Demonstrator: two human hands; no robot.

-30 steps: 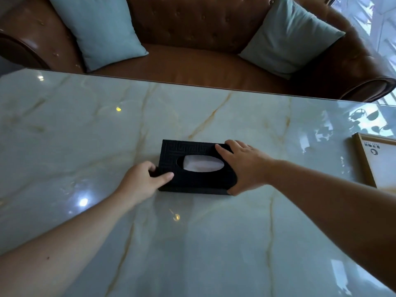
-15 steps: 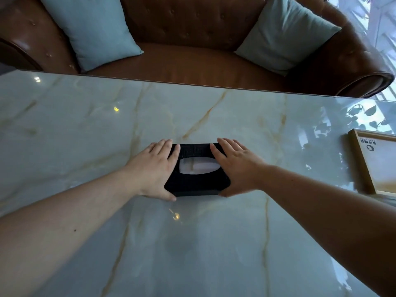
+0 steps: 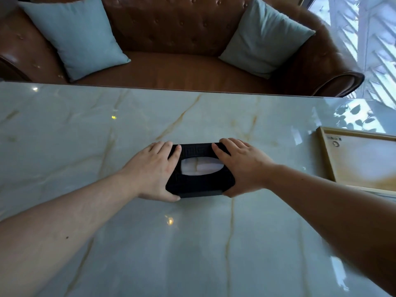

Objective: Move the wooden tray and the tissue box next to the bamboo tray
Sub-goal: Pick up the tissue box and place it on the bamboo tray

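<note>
A black tissue box with an oval opening showing white tissue sits at the middle of the marble table. My left hand clasps its left end and my right hand clasps its right end, fingers over the top, thumbs at the near side. A light wooden tray with a raised rim lies at the right edge of the view, partly cut off, well apart from the box. I cannot tell whether the box rests on the table or is slightly lifted.
Beyond the table's far edge stands a brown leather sofa with two pale blue cushions. A bright window area is at the upper right.
My left hand moved from the box's near left corner onto its left end, so both hands now hold it. The view shifted, and the tray shows more at the right.
</note>
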